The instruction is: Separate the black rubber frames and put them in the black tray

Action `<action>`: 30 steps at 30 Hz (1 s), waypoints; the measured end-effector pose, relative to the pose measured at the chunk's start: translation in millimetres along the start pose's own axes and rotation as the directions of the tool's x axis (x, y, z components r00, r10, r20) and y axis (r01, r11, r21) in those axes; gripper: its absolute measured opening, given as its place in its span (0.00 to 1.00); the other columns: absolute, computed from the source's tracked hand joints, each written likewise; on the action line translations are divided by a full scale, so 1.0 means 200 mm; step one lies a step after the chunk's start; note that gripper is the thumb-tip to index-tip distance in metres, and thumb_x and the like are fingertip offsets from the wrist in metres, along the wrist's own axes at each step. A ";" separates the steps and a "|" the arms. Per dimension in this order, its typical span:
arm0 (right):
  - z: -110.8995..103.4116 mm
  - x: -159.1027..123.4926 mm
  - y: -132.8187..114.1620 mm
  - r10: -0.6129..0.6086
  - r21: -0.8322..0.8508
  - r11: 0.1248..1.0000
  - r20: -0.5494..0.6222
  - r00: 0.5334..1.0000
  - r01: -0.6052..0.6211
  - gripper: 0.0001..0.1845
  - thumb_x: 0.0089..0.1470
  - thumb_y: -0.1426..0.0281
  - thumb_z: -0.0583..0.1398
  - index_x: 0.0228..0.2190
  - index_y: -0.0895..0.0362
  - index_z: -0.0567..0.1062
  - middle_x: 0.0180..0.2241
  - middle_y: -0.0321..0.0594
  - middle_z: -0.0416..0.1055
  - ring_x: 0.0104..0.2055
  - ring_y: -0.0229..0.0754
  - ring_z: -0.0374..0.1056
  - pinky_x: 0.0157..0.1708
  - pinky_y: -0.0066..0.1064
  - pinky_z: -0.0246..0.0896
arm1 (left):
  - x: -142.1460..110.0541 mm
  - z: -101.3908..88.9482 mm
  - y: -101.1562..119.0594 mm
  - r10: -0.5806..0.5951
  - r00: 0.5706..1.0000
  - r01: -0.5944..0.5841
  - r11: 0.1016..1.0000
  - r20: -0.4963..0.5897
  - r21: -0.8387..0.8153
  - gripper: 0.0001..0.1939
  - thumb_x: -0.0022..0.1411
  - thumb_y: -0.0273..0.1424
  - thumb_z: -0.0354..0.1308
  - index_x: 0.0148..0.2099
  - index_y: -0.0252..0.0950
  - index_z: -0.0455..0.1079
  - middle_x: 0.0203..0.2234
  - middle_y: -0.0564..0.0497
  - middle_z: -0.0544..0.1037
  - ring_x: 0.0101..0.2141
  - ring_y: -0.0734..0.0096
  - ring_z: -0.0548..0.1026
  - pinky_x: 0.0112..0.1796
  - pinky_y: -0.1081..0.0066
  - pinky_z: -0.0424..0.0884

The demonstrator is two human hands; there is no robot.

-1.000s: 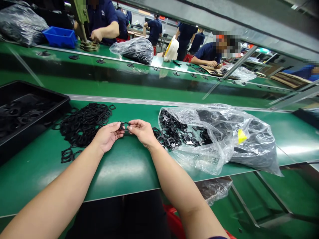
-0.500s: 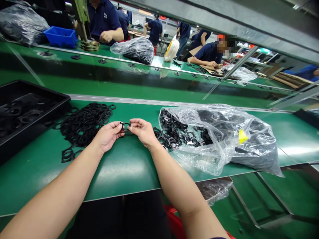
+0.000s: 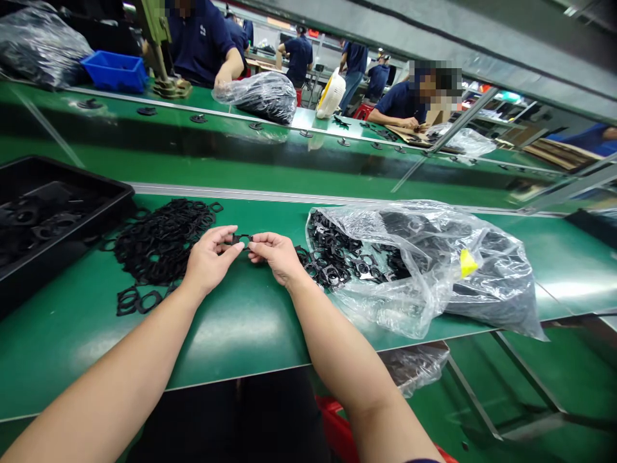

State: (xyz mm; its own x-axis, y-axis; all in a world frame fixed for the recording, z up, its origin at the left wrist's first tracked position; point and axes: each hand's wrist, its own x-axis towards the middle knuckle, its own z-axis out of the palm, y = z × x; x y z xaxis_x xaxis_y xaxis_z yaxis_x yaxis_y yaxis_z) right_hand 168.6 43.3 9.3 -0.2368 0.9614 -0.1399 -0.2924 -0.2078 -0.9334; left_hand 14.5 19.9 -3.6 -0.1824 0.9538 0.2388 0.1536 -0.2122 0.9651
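Over the green worktop [image 3: 231, 334], a small black plastic ring part [image 3: 243, 238] is held between my two hands. My right hand [image 3: 277, 257] pinches its right end between thumb and fingers. At its left end, my left hand [image 3: 211, 260] has the thumb and fingers closed about the part, with the thumb stretched along it. A heap of black plastic rings [image 3: 157, 241] lies just left of my left hand, a few loose ones nearer me. Beside my right hand, similar black parts [image 3: 332, 251] spill from the mouth of a clear plastic bag [image 3: 434, 270].
A black tray [image 3: 62, 251] of black parts stands at the left. Beyond a metal rail, a line of black pieces [image 3: 198, 119] lies on another green surface. Co-workers [image 3: 398, 103] sit behind it, near a blue bin [image 3: 116, 71] and a filled plastic bag [image 3: 265, 96].
My left fingers have lifted and shifted on the ring part, and its angle has altered slightly. My right hand keeps its pinch. A co-worker's arm opposite has moved right toward a bag.
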 end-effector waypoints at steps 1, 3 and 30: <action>0.00 0.00 -0.01 0.015 0.029 0.999 0.013 1.000 -0.015 0.19 0.31 0.68 0.71 0.29 0.59 0.74 0.20 0.32 0.72 0.21 0.32 0.68 0.22 0.23 0.64 | -0.01 0.00 0.01 0.076 0.997 -0.078 0.994 0.029 0.072 0.21 0.49 0.37 0.65 0.46 0.37 0.74 0.47 0.45 0.74 0.45 0.63 0.71 0.44 0.65 0.69; 0.00 -0.01 -0.02 0.036 0.071 0.997 0.057 0.998 -0.040 0.22 0.32 0.67 0.71 0.32 0.58 0.74 0.20 0.32 0.73 0.21 0.33 0.68 0.23 0.23 0.65 | -0.01 0.00 0.02 0.098 0.991 -0.108 0.988 0.091 0.110 0.19 0.50 0.39 0.64 0.44 0.37 0.75 0.47 0.45 0.75 0.46 0.62 0.72 0.46 0.65 0.68; -0.01 -0.04 0.00 -0.744 -0.628 0.296 0.321 0.586 0.719 0.05 0.54 0.69 0.60 0.28 0.56 0.76 0.29 0.39 0.74 0.34 0.36 0.70 0.37 0.28 0.66 | -0.02 -0.02 0.11 -0.396 0.791 0.583 0.719 0.467 -0.377 0.16 0.54 0.40 0.62 0.35 0.31 0.72 0.24 0.47 0.77 0.23 0.71 0.74 0.27 0.70 0.70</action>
State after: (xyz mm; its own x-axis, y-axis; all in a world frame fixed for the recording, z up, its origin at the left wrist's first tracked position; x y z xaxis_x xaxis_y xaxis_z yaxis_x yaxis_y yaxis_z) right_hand 171.3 36.3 9.9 -0.2189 0.6604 0.7183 0.3252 0.7435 -0.5844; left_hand 15.5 11.0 16.1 0.2489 0.9374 -0.2435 -0.3622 0.3232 0.8742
